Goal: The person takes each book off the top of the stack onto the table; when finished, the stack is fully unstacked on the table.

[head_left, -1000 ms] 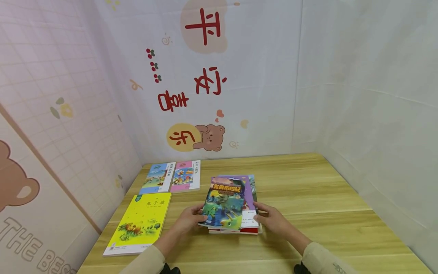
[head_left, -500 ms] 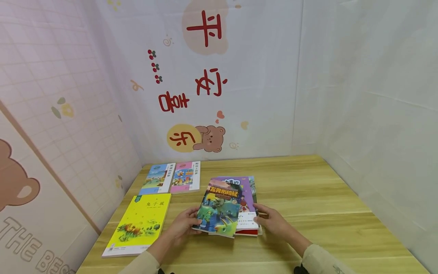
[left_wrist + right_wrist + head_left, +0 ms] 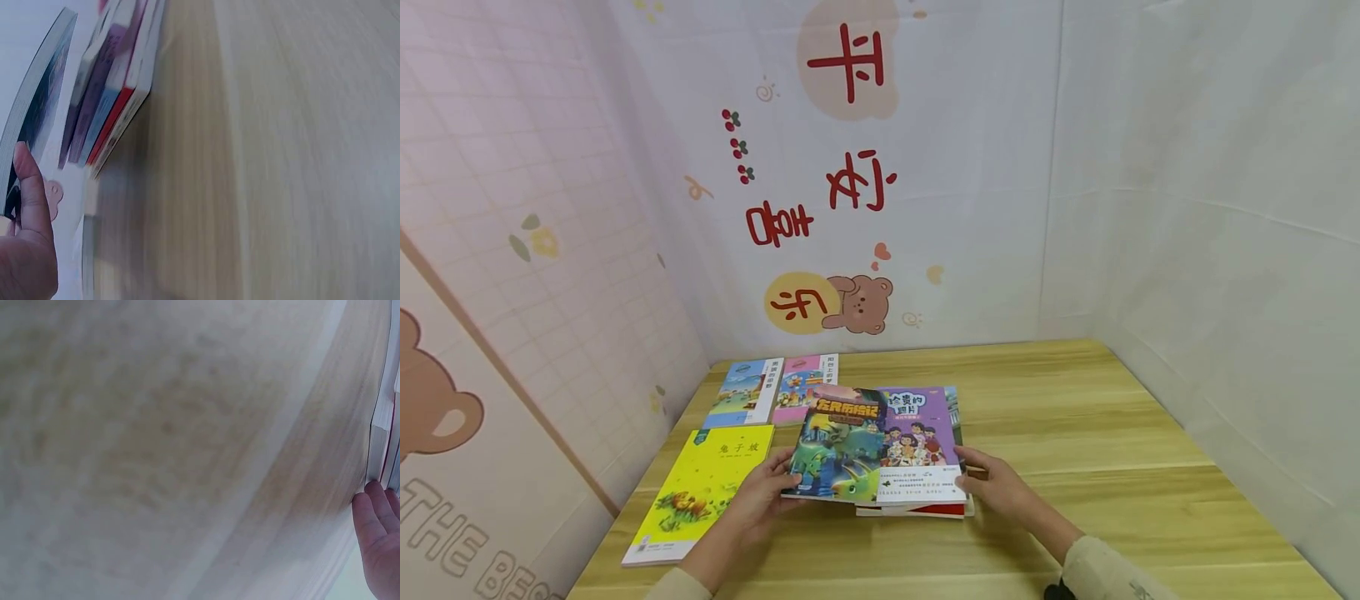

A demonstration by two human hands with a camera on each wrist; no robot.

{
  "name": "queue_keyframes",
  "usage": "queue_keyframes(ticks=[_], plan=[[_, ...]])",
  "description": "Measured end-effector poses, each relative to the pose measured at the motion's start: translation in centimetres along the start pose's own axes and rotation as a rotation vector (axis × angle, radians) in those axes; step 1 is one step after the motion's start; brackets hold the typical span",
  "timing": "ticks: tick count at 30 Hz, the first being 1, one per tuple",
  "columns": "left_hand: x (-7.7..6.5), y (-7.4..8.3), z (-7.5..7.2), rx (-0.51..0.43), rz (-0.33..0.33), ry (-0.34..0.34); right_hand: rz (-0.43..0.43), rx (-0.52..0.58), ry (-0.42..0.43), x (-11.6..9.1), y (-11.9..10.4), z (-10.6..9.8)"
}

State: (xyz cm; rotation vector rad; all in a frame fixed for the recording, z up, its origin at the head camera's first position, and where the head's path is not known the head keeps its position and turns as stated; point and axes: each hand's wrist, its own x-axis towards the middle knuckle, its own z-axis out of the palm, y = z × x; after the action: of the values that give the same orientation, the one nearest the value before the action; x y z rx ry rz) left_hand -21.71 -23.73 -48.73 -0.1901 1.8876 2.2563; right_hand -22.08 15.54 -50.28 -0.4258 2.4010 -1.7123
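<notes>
My left hand (image 3: 762,493) pinches the left edge of a dinosaur-cover book (image 3: 838,446), thumb on its cover. In the left wrist view that book (image 3: 44,94) stands apart from the stack of books (image 3: 115,87). On top of the stack lies a purple-covered book (image 3: 917,425) with children drawn on it, partly covered by the dinosaur book in the head view. My right hand (image 3: 1000,485) rests against the stack's right side. In the right wrist view, its straight fingers (image 3: 375,509) touch the book edges.
To the left lies a yellow book (image 3: 703,492), partly behind my left forearm. Behind it are a blue book (image 3: 741,396) and a pink book (image 3: 793,392), side by side on the wooden table (image 3: 1075,433). A printed cloth wall (image 3: 970,208) rises at the back.
My left hand has drawn the dinosaur book leftward off the stack, uncovering most of the purple book's cover. The right hand has stayed at the stack's side.
</notes>
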Motion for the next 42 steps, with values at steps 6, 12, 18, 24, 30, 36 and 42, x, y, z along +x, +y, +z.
queue_keyframes(ticks=[6, 12, 18, 24, 30, 36, 42], plan=[[-1.1, 0.6, -2.3, -0.001, -0.002, 0.096, 0.000, -0.007, 0.000, 0.0, 0.1, 0.0], [-2.2, 0.1, -3.8, 0.028, -0.020, 0.098, 0.005, -0.010, 0.004, 0.2, 0.2, 0.1], [-2.5, -1.0, -4.1, 0.035, -0.049, 0.137, 0.016, -0.015, 0.023, 0.0, 0.0, 0.0], [-2.2, -1.8, -4.0, 0.036, -0.087, 0.109, 0.020, -0.018, 0.017, 0.0, 0.1, 0.0], [-1.6, -1.9, -3.9, 0.069, -0.119, 0.131, 0.021, 0.002, 0.007, 0.0, 0.2, 0.0], [-1.2, -1.4, -3.3, 0.286, -0.100, 0.173, 0.015, -0.002, 0.004, 0.0, 0.0, 0.0], [-1.7, -0.1, -1.9, 0.533, -0.012, 0.186, 0.020, 0.007, 0.011, 0.1, 0.1, 0.1]])
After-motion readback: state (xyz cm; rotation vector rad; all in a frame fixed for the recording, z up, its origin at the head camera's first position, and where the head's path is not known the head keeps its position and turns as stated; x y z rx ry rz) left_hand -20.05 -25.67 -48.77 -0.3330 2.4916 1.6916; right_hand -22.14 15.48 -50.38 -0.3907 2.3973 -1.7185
